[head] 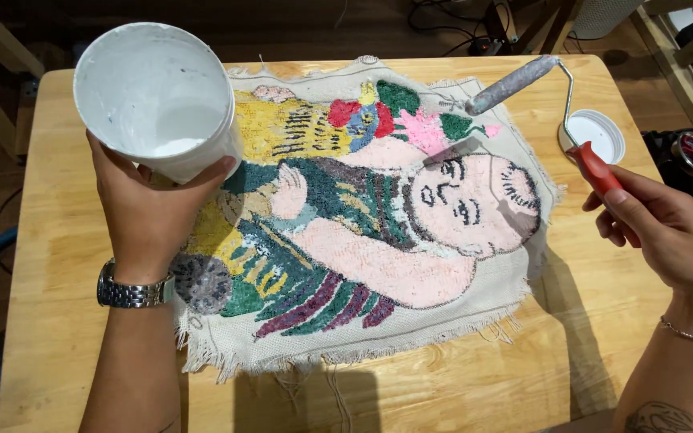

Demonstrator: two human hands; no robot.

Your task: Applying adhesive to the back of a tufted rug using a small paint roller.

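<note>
Head camera looks down on one tufted rug piece (354, 216) lying flat on a wooden table (66, 240), soft, floppy and fraying at its edges. Above the rug's left edge, the left hand (150, 204) wraps its fingers tight round one white tub (154, 96), probably light, with white liquid low inside; best held round its wall. Right of the rug, the right hand (655, 228) closes on the red handle of one paint roller (515, 82), whose sleeve hovers over the rug's top corner. One white lid (603, 132) lies beside the rug.

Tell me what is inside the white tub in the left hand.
The white tub holds a little white liquid pooled at its low side, with smears on the walls. The left hand covers its outside underneath.
</note>
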